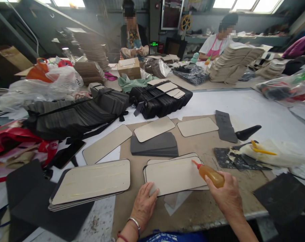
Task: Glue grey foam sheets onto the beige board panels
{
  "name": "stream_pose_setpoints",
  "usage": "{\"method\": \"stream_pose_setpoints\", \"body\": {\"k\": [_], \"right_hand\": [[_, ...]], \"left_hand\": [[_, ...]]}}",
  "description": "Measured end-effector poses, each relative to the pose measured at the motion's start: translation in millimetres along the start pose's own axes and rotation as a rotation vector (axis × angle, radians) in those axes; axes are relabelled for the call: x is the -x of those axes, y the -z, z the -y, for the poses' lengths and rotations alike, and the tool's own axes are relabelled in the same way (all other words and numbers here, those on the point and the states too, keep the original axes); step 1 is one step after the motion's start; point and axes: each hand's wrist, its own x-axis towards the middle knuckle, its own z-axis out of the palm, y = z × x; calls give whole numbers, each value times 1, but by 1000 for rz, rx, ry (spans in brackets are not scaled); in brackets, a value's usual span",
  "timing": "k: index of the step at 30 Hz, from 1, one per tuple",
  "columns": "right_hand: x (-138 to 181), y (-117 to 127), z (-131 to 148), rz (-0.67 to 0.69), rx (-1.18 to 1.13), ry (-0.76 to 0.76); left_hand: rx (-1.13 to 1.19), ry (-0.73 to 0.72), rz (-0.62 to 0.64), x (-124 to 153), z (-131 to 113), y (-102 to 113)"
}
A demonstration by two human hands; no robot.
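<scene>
My right hand (225, 195) is closed around an amber glue bottle (210, 173) with a red tip, the tip resting at the right edge of a beige rounded board (175, 174). That board tops a small stack in front of me. My left hand (144, 205) lies flat with fingers on the board's lower left corner, holding it down. A stack of glued boards (92, 183) with yellowish glue lines sits to the left. A pile of dark grey sheets (155, 145) lies just beyond, with a beige board (154, 128) on top.
Bundles of black pieces (162, 97) tied with straps and plastic bags (41, 84) crowd the left and far side. A black brush (247, 132) and a white cloth (276, 153) lie right. Two people work at the far end beside tall stacks of boards (233, 62).
</scene>
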Motion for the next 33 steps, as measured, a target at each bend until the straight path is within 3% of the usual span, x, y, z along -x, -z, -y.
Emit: {"method": "stream_pose_setpoints", "body": {"k": [5,9,13,17,24,33], "right_hand": [[26,-8,17,114,-153,78],[60,-15,43,248,-307,202],[84,-24,71,347,-345,335],[88,-28,81,362,-327,353],[57,-9,36,189,-181,223],[12,17,-36,20,17,11]], "left_hand": [[30,61,12,1,-3,1],[75,99,-55,7,-3,-1],[129,73,-143,10,1,0],[148,55,-132,9,5,2],[149,71,-48,11,5,3],[133,18,-67,16,8,1]]}}
